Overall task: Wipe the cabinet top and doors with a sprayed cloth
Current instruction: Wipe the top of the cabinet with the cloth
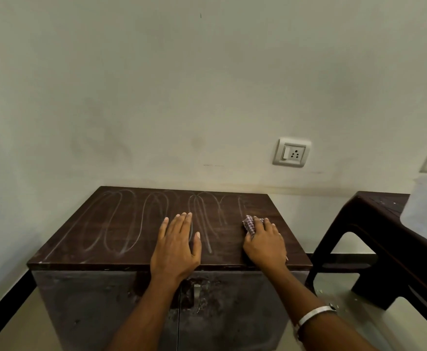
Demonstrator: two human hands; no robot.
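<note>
Right hand presses a small checked cloth flat on the cabinet top, fingers bent over it, cloth bunched under the palm and poking out at the hand's 11 o'clock. It sits at roughly 4 o'clock on the top, near the right edge. Left hand lies flat and empty, fingers straight, palm down near the front edge at about 6 o'clock, probably bracing the body so the wiping arm can lean in. Looping streaks cover the surface from 9 to 2 o'clock (wet or dust trails, can't tell), so most of the top looks already passed over; the strip under and right of the cloth seems to be what's left. Doors below look grimy, with a metal handle at the centre seam; judged not yet wiped. Wall socket at 1 o'clock, dark plastic table at 3 o'clock, just beside the cabinet. No spray bottle visible.
</note>
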